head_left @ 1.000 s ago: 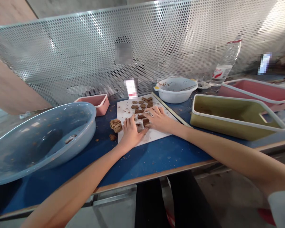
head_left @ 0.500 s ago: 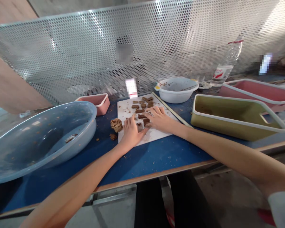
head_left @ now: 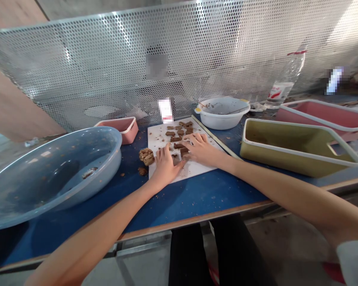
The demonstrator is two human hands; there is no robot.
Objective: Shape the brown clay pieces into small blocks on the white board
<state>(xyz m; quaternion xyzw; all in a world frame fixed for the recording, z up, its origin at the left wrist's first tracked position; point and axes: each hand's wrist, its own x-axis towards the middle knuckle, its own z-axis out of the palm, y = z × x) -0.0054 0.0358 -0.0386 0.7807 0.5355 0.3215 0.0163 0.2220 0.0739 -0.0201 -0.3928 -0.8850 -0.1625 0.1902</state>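
Observation:
My left hand rests on the left part of a white board, its fingers apart and thumb reaching right. My right hand lies on the board with spread, bent fingers, touching or close beside a brown clay-like piece. Another brown piece shows in the gap between both hands, partly hidden by fingers. Farther up the board lie several short brown blocks with crumbs around them. A cracked brown lump sits at the board's left edge, beside my left hand.
On the blue table, a big blue basin stands left, a small pink bin behind it. To the right are a white basin, green bin, pink bin and bottle. Perforated metal sheet closes the back.

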